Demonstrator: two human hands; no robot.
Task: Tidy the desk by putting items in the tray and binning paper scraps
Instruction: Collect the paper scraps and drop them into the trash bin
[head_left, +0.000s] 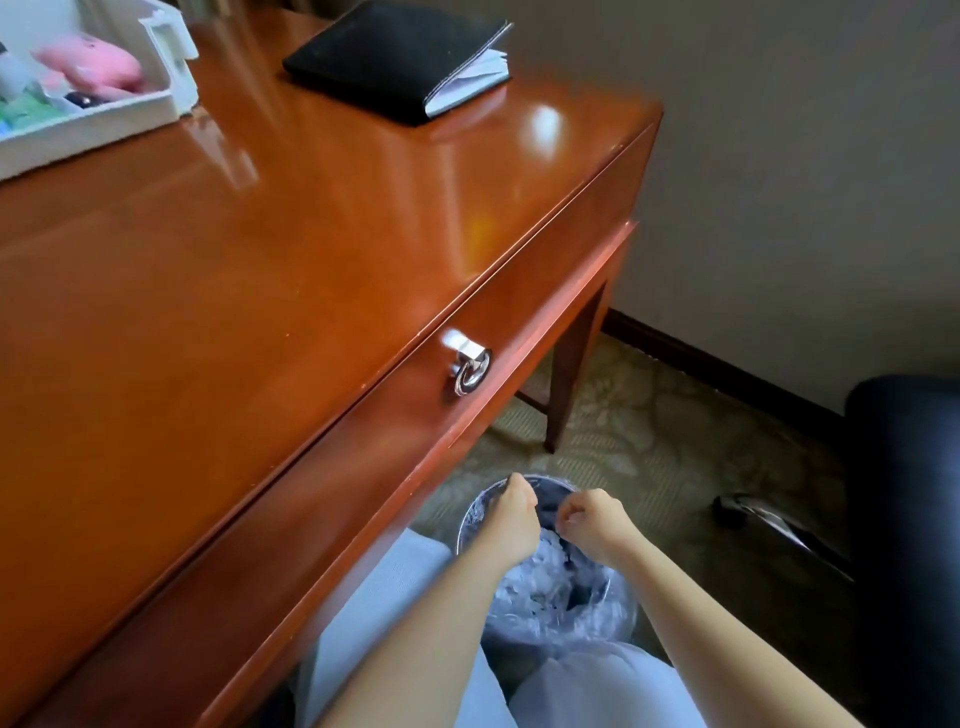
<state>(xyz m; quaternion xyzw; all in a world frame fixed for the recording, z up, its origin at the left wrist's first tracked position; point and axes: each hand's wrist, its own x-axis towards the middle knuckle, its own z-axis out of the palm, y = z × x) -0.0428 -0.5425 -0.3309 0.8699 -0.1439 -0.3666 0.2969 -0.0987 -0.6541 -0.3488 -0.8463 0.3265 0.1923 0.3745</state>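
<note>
A round bin (618, 603) lined with a clear plastic bag stands on the floor beside the desk, with crumpled white paper (545, 577) inside. Both my hands hang over its opening. My left hand (511, 519) points down into the bin with its fingers hidden behind the back of the hand. My right hand (592, 519) is curled into a loose fist, and no scrap shows in it. The white tray (104, 122) sits at the desk's far left and holds a pink item (91, 65) and other small things.
A black notebook (400, 62) lies near the far right corner of the glossy wooden desk (260, 260). A chrome drawer knob (467, 364) juts from the front edge. A dark chair (904, 493) stands to the right on patterned carpet.
</note>
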